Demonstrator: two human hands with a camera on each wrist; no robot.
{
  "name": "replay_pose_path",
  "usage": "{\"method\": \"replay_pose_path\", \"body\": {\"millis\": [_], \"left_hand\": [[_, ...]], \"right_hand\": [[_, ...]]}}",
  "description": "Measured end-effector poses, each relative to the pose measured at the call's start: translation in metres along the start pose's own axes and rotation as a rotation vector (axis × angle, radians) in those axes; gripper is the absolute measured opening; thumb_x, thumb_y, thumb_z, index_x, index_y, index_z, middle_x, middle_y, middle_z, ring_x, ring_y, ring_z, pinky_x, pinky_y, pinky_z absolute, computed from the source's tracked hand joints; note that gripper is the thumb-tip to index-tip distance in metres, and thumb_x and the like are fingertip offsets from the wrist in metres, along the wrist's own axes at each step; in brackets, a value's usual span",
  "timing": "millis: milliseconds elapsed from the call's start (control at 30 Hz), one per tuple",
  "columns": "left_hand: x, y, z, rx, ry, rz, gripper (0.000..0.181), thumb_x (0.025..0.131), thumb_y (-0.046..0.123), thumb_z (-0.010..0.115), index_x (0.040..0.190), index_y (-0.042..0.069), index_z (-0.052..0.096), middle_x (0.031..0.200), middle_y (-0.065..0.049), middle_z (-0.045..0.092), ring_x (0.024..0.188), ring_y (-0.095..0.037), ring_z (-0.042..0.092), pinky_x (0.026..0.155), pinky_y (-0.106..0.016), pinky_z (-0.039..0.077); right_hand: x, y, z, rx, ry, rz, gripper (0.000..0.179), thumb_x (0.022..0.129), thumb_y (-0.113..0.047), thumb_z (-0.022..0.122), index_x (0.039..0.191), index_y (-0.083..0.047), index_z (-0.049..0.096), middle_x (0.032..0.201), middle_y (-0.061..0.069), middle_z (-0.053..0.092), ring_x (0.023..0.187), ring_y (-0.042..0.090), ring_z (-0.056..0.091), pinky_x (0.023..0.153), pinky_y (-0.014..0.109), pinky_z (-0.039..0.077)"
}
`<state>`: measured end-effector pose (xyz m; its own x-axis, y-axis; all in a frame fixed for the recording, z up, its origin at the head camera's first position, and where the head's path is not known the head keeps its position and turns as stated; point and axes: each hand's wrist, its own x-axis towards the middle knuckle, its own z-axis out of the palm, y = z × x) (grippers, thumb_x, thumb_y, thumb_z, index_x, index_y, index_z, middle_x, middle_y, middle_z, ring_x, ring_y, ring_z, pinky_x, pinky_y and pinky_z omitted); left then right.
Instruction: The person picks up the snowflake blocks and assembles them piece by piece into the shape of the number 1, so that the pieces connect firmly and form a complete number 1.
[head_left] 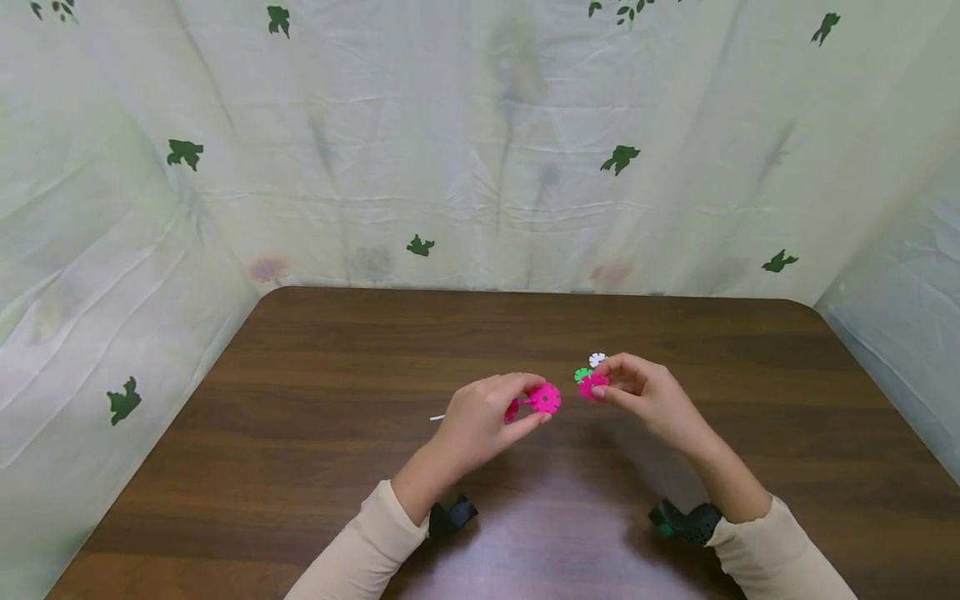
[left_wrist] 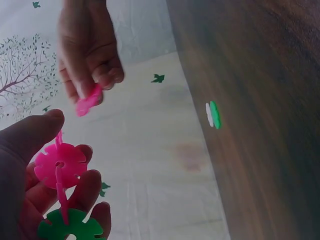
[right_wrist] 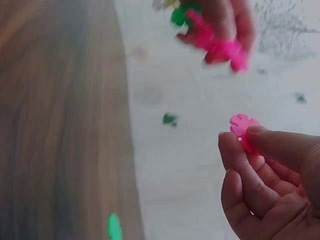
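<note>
My left hand [head_left: 480,421] grips a chain of notched plastic discs slotted into each other. A pink disc [head_left: 545,398] sits at the chain's right end, between thumb and fingertips. Farther along, the left wrist view shows another pink disc [left_wrist: 72,160] and a green disc [left_wrist: 70,225]; fingers hide part of the chain. My right hand [head_left: 663,404] pinches a single pink notched disc [right_wrist: 243,125] between thumb and index finger. A small gap separates it from the chain. Behind it on the table lie a loose green disc [head_left: 582,375] and a white disc [head_left: 597,359].
Both hands are above a brown wooden table [head_left: 337,350] with rounded far corners. A pale curtain [head_left: 450,150] with green bird prints hangs behind it and at the sides. Dark straps [head_left: 452,517] are on both wrists.
</note>
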<state>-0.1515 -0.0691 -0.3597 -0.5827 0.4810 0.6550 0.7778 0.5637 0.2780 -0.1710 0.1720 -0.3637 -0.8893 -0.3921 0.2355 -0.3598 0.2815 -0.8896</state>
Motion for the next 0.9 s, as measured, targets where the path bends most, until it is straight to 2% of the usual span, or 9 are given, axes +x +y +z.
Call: {"method": "replay_pose_path", "body": {"millis": [167, 300, 533, 600, 767, 900], "left_hand": [[-0.001, 0.003, 0.004, -0.004, -0.041, -0.006, 0.028, 0.075, 0.026, 0.072, 0.098, 0.011, 0.063, 0.085, 0.007, 0.062, 0.063, -0.002, 0.05, 0.056, -0.014, 0.04], [-0.002, 0.004, 0.006, -0.022, -0.046, 0.014, 0.027, 0.076, 0.026, 0.072, 0.097, 0.011, 0.063, 0.084, 0.007, 0.061, 0.062, -0.002, 0.049, 0.056, -0.013, 0.039], [-0.001, 0.005, 0.005, -0.04, -0.039, 0.066, 0.029, 0.075, 0.026, 0.074, 0.097, 0.009, 0.064, 0.084, 0.006, 0.063, 0.061, -0.005, 0.051, 0.056, -0.016, 0.039], [-0.001, 0.004, 0.004, -0.035, -0.042, 0.072, 0.03, 0.075, 0.026, 0.074, 0.097, 0.009, 0.064, 0.085, 0.005, 0.063, 0.062, -0.004, 0.052, 0.057, -0.017, 0.04], [0.0, 0.002, 0.002, -0.068, -0.053, 0.053, 0.031, 0.074, 0.026, 0.074, 0.098, 0.009, 0.064, 0.086, 0.005, 0.064, 0.064, -0.003, 0.053, 0.058, -0.018, 0.041], [0.001, 0.0, 0.001, -0.072, -0.065, 0.052, 0.032, 0.074, 0.026, 0.074, 0.099, 0.008, 0.065, 0.086, 0.004, 0.065, 0.063, -0.003, 0.052, 0.058, -0.019, 0.04]], "right_hand": [[-0.007, -0.015, 0.009, 0.021, -0.022, -0.09, 0.016, 0.079, 0.002, 0.065, 0.093, 0.0, 0.058, 0.085, 0.01, 0.063, 0.074, 0.025, 0.064, 0.066, 0.036, 0.051], [-0.01, -0.019, 0.015, -0.016, -0.005, -0.153, 0.015, 0.077, 0.003, 0.066, 0.09, -0.003, 0.061, 0.084, 0.005, 0.063, 0.075, 0.019, 0.063, 0.065, 0.033, 0.051], [-0.01, -0.017, 0.023, -0.074, 0.039, -0.373, 0.023, 0.071, 0.011, 0.067, 0.085, -0.006, 0.065, 0.08, 0.005, 0.063, 0.07, 0.015, 0.059, 0.061, 0.027, 0.051], [-0.009, -0.017, 0.024, -0.078, 0.045, -0.38, 0.022, 0.071, 0.011, 0.068, 0.085, -0.005, 0.065, 0.079, 0.005, 0.063, 0.069, 0.014, 0.059, 0.06, 0.026, 0.05], [-0.009, -0.02, 0.021, -0.06, 0.019, -0.308, 0.023, 0.073, 0.008, 0.067, 0.091, -0.004, 0.064, 0.084, 0.004, 0.063, 0.072, 0.016, 0.06, 0.061, 0.026, 0.051], [-0.008, -0.018, 0.019, -0.046, -0.012, -0.282, 0.02, 0.075, 0.006, 0.066, 0.092, -0.004, 0.064, 0.085, 0.005, 0.062, 0.072, 0.016, 0.06, 0.06, 0.028, 0.051]]}}
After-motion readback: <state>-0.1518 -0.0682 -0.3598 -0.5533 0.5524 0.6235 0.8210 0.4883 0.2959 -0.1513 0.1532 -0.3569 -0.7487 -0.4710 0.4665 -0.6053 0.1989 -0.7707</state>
